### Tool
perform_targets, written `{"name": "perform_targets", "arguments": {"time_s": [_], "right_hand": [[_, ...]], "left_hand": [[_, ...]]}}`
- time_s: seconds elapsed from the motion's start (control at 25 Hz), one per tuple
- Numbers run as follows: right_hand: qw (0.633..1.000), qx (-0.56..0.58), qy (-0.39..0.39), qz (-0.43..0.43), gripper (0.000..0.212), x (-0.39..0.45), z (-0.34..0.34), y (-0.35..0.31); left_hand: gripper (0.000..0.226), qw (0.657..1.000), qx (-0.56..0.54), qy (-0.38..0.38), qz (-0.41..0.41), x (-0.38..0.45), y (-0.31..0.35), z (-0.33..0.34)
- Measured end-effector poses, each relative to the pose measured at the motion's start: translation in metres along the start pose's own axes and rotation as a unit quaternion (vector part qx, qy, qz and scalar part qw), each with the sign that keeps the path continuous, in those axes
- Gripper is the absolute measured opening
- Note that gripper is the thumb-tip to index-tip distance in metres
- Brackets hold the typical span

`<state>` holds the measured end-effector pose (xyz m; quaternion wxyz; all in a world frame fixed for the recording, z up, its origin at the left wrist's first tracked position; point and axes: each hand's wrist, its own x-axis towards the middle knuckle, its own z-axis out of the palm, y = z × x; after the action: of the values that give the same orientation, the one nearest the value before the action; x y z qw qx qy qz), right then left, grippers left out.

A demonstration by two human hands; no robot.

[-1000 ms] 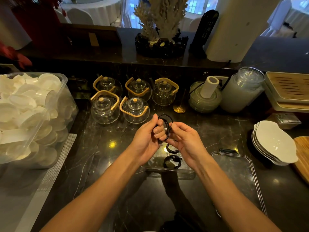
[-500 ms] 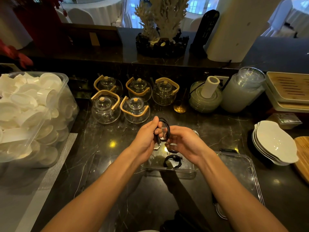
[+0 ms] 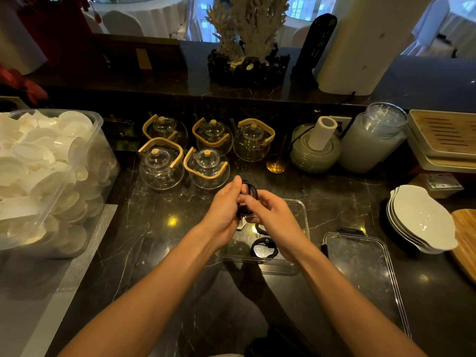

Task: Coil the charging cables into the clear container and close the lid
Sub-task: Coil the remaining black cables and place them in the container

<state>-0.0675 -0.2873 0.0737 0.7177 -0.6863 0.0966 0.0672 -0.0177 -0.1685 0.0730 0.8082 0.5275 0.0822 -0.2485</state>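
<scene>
A black charging cable (image 3: 249, 196), wound into a small coil, is held between both hands above the far end of the clear container (image 3: 301, 212). My left hand (image 3: 223, 213) grips the coil from the left, thumb up. From the right, my right hand (image 3: 273, 217) pinches the same coil. Inside the container lies another coiled black cable (image 3: 264, 249), and part of a further one (image 3: 260, 229) shows under my right hand. The clear lid (image 3: 360, 269) with a black clip lies flat on the counter to the container's right.
Several glass teapots (image 3: 206, 163) with wooden handles stand just beyond my hands. A big plastic tub of white cups (image 3: 46, 173) fills the left side. White dishes (image 3: 422, 217) and a wooden board (image 3: 466, 243) sit at the right, with a glass jar (image 3: 371, 140) behind.
The coil has been squeezed tighter and brought lower, closer over the container. Both hands have closed in around it.
</scene>
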Motion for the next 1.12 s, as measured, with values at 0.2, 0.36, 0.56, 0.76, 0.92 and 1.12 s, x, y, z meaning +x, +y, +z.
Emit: {"name": "perform_targets", "arguments": {"time_s": [0.2, 0.36, 0.56, 0.76, 0.92, 1.12], "right_hand": [[0.997, -0.026, 0.066, 0.001, 0.023, 0.005, 0.009, 0.009], [0.998, -0.052, 0.016, 0.041, 0.029, 0.005, 0.005, 0.008], [0.997, -0.045, -0.016, 0.064, 0.034, 0.002, 0.001, 0.008], [0.997, -0.034, -0.058, 0.049, 0.028, 0.002, -0.011, 0.003], [0.985, 0.084, -0.140, 0.057, 0.037, -0.001, -0.028, 0.000], [0.991, 0.093, -0.087, 0.050, 0.031, 0.000, -0.033, 0.015]], "left_hand": [[0.034, 0.997, 0.077, 0.004, 0.025, -0.001, -0.007, -0.002], [0.038, 0.984, 0.163, 0.034, 0.056, -0.001, -0.013, -0.009], [0.038, 0.988, 0.141, 0.044, 0.047, -0.002, -0.016, -0.013], [0.037, 0.999, 0.011, 0.039, 0.012, 0.006, -0.007, -0.025], [0.035, 0.998, -0.061, -0.007, -0.018, 0.002, 0.000, -0.026], [0.033, 0.996, 0.080, -0.017, 0.032, -0.003, -0.006, -0.021]]}}
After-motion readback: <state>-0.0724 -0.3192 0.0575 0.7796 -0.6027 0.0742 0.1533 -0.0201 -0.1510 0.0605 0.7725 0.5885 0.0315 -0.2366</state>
